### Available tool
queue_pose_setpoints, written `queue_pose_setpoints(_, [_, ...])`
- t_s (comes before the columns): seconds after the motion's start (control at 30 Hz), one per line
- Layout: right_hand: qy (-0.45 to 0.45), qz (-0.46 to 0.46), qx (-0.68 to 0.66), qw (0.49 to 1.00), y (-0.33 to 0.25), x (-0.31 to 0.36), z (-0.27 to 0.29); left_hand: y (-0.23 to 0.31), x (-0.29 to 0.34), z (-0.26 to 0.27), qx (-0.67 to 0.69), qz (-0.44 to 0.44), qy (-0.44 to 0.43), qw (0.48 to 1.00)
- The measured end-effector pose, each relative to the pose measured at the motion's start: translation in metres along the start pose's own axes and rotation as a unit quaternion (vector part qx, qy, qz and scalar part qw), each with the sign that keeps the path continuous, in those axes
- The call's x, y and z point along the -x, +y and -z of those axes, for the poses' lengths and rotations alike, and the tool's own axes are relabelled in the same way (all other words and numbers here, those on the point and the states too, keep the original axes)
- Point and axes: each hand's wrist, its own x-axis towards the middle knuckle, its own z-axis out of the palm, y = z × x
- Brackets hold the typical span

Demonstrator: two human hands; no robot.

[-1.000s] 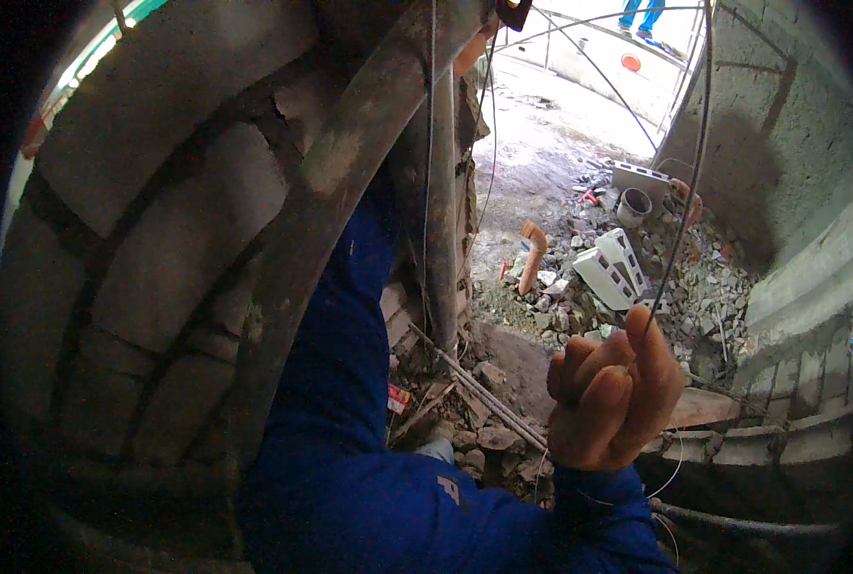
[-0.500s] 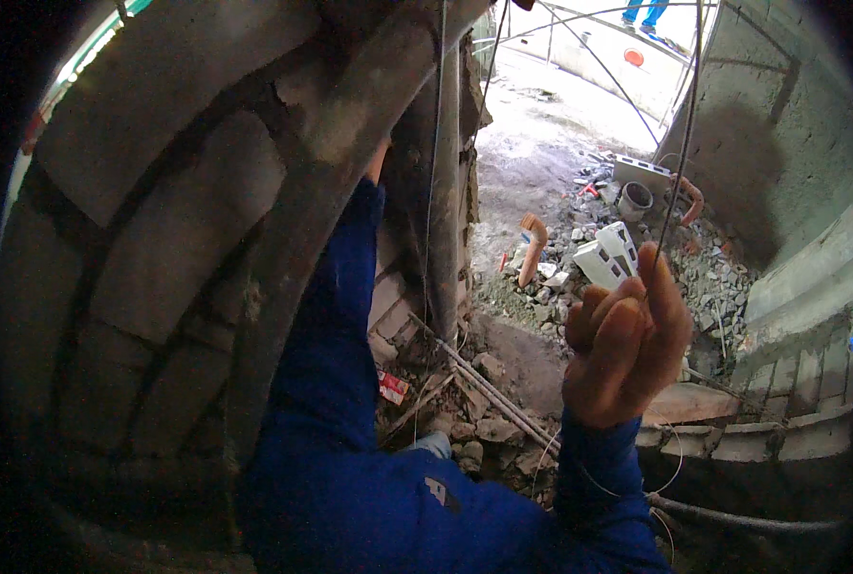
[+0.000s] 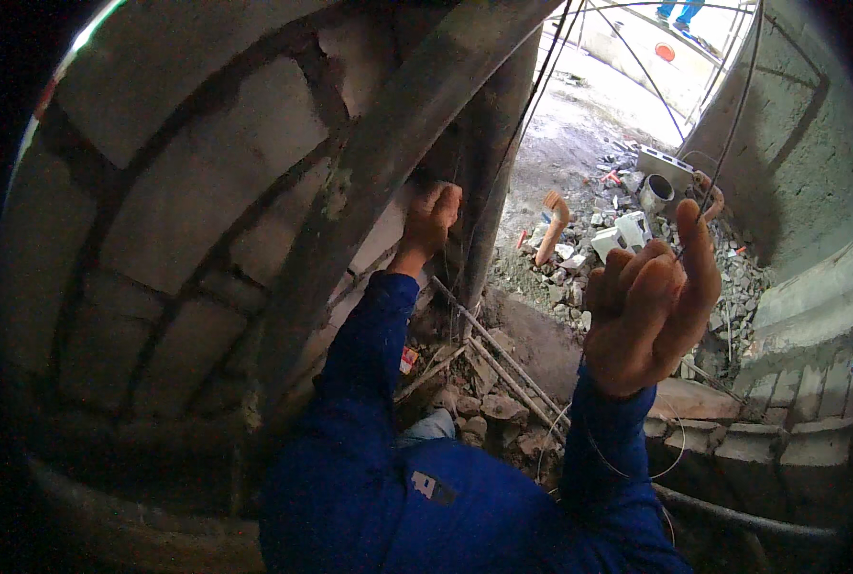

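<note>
My right hand [image 3: 651, 311] is raised at right of centre, its fingers closed on a thin dark wire [image 3: 732, 129]. The wire runs up from the fingers to the top edge. My left hand [image 3: 433, 222] is closed in the shadow between a slanting grey pole [image 3: 379, 158] and a darker upright pole [image 3: 499, 163]. Whatever lies in its fingers is too dim to make out. A thin pale loop of wire [image 3: 682, 445] hangs about my right forearm.
A block wall [image 3: 207, 163] rises close on my left. Beyond lie rubble [image 3: 565, 287], an orange pipe elbow [image 3: 553, 230], a grey pipe piece [image 3: 656, 191] and white hollow blocks [image 3: 623, 236]. Thin rods [image 3: 503, 359] cross low ahead. A person's blue-trousered legs [image 3: 680, 13] show far off.
My left hand has come into sight from behind the slanting pole. The view has shifted, and my right hand, still gripping the wire, appears farther right in the picture.
</note>
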Motion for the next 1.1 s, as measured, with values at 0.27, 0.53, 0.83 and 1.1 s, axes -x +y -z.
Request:
queue_pose_setpoints(0.27, [-0.025, 0.022, 0.037, 0.999, 0.001, -0.004, 0.007, -0.09, 0.008, 0.012, -0.154, -0.204, -0.078, 0.964])
queue_pose_setpoints(0.53, [-0.045, 0.021, 0.032, 0.998, 0.008, -0.003, 0.008, -0.164, 0.018, 0.049, 0.056, 0.136, -0.12, 0.982])
queue_pose_setpoints(0.83, [-0.045, 0.018, 0.021, 0.999, 0.01, -0.001, 0.011, -0.261, 0.089, 0.058, 0.153, 0.351, -0.042, 0.923])
queue_pose_setpoints(1.1, [-0.031, -0.002, -0.046, 0.998, 0.005, -0.001, 0.004, -0.28, 0.152, 0.009, 0.383, 0.407, -0.033, 0.828])
